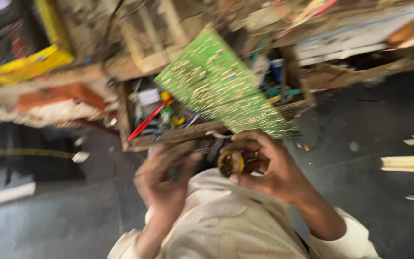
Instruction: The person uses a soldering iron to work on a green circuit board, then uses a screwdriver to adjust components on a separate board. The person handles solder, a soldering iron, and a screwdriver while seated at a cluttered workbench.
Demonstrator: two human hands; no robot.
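- Cluttered workshop setting: a dark floor (360, 158) fills the right and lower left of the frame, and an open wooden crate (126, 120) of tools and parts sits at centre, behind the hands.
- Right hand (264, 168), centre of frame: fingers curled shut around the lower edge of a green circuit board (219, 84), with a small round brass-and-yellow part (231, 163) pinched near the thumb. The board rises toward the upper centre, solder side facing the viewer.
- Left hand (166, 177), lower centre-left: fingers closed around a dark object, possibly a tool handle; blur prevents identification.
- Red-handled tool (147, 120) lies in the crate, just left of the board.
- Pale wooden strips (410, 163) lie on the floor at the right edge, well apart from the hands.
- Risk, as a judgement: the board is held at one edge only, by a hand also holding the round part; either could slip and fall.
- Risk: the bare solder points may scratch the fingers.
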